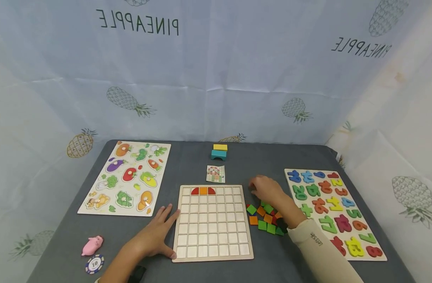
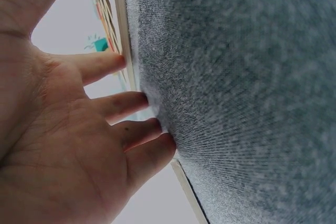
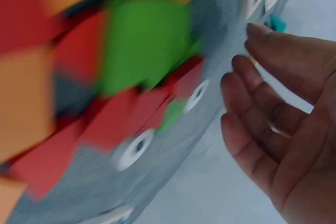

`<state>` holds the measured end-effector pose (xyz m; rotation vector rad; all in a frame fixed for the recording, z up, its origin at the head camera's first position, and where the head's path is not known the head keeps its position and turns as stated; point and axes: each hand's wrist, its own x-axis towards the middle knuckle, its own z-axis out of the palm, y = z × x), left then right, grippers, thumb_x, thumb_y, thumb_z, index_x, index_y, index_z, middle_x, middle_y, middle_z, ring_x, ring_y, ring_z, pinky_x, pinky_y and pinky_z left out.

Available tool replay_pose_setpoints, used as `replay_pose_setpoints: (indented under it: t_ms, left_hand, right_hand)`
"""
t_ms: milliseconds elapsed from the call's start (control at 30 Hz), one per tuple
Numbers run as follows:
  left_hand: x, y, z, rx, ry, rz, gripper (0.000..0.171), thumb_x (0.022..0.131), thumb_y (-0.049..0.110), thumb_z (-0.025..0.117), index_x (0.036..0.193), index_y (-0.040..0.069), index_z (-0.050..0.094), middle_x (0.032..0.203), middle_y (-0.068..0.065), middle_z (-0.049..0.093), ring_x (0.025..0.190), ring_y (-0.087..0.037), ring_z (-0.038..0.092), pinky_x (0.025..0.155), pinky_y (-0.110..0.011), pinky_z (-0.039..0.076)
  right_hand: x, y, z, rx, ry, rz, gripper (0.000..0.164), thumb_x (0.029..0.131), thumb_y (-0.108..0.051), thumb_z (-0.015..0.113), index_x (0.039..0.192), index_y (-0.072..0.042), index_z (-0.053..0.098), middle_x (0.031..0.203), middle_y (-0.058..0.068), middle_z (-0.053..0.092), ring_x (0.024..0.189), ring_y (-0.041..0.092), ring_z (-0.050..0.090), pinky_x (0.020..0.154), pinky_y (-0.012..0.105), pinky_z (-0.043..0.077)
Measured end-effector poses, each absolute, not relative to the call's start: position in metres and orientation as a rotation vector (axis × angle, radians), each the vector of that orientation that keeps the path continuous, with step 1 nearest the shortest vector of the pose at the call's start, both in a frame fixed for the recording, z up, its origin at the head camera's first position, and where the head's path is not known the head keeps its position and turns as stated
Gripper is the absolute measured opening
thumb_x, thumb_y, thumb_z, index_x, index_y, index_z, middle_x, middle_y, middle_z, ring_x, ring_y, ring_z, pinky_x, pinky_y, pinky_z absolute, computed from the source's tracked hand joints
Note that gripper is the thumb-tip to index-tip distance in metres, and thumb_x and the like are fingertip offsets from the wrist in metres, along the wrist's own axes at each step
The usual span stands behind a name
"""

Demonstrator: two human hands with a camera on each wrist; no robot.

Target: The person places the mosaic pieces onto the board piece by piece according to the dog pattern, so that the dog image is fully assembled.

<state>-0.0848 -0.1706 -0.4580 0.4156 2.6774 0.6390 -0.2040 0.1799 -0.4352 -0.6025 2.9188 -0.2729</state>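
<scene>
A wooden grid board (image 1: 212,228) lies in the middle of the table. In its top row, an orange square tile (image 1: 203,191) sits between two red curved tiles (image 1: 195,191). My left hand (image 1: 157,232) has its fingers spread along the board's left edge, thumb at the lower corner. In the left wrist view, that hand's (image 2: 89,124) fingertips are right at the board's rim. Just beyond a pile of coloured tiles (image 1: 267,218) is my right hand (image 1: 267,190). The right wrist view shows its loosely bent fingers (image 3: 244,103) apart from the thumb, holding nothing.
A patterned card (image 1: 215,173) lies behind the board, with yellow (image 1: 220,147) and teal (image 1: 218,155) blocks farther back. A vegetable puzzle (image 1: 131,179) is on the left, a character-and-number puzzle (image 1: 334,216) on the right. A pink pig (image 1: 92,245) and a chip (image 1: 94,264) lie front left.
</scene>
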Motion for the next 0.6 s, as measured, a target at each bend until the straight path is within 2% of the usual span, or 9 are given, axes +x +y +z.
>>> replay_pose_setpoints:
  t_ms: [233,600]
  left_hand:
    - [-0.085,-0.172,-0.455,0.402,2.661,0.64,0.118,0.043,0.044,0.086,0.142,0.011,0.03,0.149,-0.017,0.016,0.136,-0.039,0.008,0.1,-0.056,0.026]
    - [-0.084,-0.17,-0.457,0.411,2.671,0.638,0.119,0.043,0.044,0.087,0.142,0.011,0.029,0.149,-0.018,0.016,0.136,-0.04,0.009,0.1,-0.055,0.026]
  right_hand:
    - [-0.196,0.202,-0.443,-0.551,2.94,-0.251,0.011,0.078,-0.014,0.07,0.088,-0.011,0.067,0.087,0.003,0.06,0.077,0.019,0.059,0.064,0.034,0.049]
    - [-0.196,0.21,-0.448,-0.591,2.939,-0.384,0.011,0.077,-0.009,0.07,0.087,-0.008,0.066,0.082,0.001,0.059,0.074,0.016,0.058,0.064,0.03,0.049]
